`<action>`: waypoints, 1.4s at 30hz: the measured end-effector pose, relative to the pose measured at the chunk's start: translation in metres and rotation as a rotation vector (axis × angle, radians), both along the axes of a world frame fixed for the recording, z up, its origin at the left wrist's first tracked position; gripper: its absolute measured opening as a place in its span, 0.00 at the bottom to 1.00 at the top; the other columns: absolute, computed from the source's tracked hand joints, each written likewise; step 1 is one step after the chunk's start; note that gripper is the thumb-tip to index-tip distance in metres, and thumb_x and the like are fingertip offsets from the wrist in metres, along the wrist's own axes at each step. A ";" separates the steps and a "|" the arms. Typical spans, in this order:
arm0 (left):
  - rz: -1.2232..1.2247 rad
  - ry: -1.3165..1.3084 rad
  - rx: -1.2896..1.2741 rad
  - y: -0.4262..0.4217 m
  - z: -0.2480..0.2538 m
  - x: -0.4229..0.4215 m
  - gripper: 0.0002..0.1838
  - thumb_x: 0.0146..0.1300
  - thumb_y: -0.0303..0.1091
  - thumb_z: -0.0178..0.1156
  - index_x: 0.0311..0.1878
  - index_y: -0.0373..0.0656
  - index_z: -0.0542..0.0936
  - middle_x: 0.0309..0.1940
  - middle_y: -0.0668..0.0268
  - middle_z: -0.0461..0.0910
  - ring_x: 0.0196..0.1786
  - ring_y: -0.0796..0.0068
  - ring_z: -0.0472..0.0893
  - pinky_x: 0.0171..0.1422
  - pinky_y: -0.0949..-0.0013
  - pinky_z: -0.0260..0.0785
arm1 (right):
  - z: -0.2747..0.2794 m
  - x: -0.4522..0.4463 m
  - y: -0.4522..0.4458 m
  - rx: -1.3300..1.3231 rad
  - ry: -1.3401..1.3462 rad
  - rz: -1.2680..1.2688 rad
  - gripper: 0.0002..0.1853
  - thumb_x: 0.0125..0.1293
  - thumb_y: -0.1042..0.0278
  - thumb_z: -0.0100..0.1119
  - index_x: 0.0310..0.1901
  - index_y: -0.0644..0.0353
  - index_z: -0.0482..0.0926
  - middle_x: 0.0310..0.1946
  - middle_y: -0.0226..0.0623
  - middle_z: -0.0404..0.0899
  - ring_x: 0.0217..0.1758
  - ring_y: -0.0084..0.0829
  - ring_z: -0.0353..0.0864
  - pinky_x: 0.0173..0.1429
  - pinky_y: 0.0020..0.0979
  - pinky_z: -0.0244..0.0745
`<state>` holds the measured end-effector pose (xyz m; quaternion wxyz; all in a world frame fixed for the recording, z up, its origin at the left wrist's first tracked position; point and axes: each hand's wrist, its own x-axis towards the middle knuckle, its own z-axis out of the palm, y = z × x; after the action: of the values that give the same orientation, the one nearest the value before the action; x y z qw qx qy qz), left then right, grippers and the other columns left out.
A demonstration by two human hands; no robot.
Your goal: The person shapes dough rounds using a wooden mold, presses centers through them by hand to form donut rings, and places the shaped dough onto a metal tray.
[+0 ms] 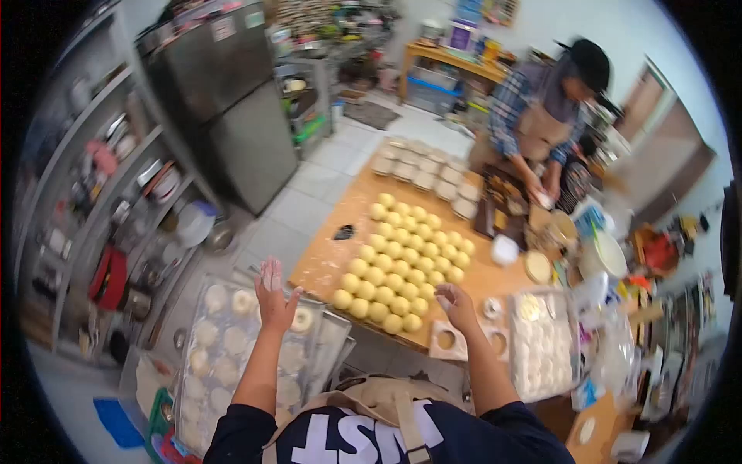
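Observation:
My left hand (274,298), floury at the fingers, is raised above the edge of a metal tray (184,387) with its fingers stretched out and nothing in it. Pale flattened dough rounds lie in that tray, and a ring-shaped dough piece (301,319) shows just right of the hand. My right hand (457,308) is at the near right corner of a block of yellow dough balls (398,267), its fingers loosely bent and apart, holding nothing I can see. Whether it touches the nearest ball I cannot tell. The balls sit in rows on a wooden table (325,232).
A square wooden piece with a round hole (434,352) lies by my right forearm, beside a tray of white dough pieces (576,348). Across the table a co-worker (533,116) handles something white. Wrapped portions (425,179) line the far edge. Shelves and a fridge (247,139) stand left.

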<state>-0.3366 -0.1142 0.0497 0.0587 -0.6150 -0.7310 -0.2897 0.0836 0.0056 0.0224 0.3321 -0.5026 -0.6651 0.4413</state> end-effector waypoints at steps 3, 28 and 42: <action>-0.262 0.067 0.058 0.033 0.016 0.091 0.43 0.59 0.48 0.60 0.71 0.35 0.56 0.72 0.48 0.53 0.74 0.47 0.53 0.75 0.45 0.38 | -0.001 0.083 -0.012 0.034 -0.018 -0.209 0.14 0.62 0.79 0.56 0.51 0.66 0.75 0.43 0.39 0.81 0.47 0.29 0.81 0.53 0.28 0.74; -0.768 0.552 -0.895 0.065 -0.040 0.389 0.55 0.38 0.60 0.72 0.70 0.48 0.61 0.72 0.57 0.56 0.73 0.55 0.56 0.76 0.41 0.34 | -0.035 0.485 -0.090 -0.395 -0.854 -0.249 0.17 0.55 0.76 0.49 0.47 0.68 0.76 0.47 0.59 0.78 0.54 0.52 0.77 0.57 0.43 0.71; -0.734 0.554 -0.938 0.067 -0.053 0.387 0.56 0.35 0.61 0.73 0.68 0.46 0.62 0.72 0.56 0.57 0.74 0.54 0.55 0.77 0.43 0.29 | 0.005 0.482 -0.128 -0.403 -0.874 -0.224 0.22 0.48 0.75 0.59 0.49 0.65 0.74 0.52 0.58 0.74 0.52 0.54 0.77 0.57 0.43 0.72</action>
<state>0.0506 -0.0472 -0.0029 -0.1323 -0.8365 -0.4805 0.2277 0.5652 -0.1225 0.0272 -0.0365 -0.7634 -0.5853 0.2706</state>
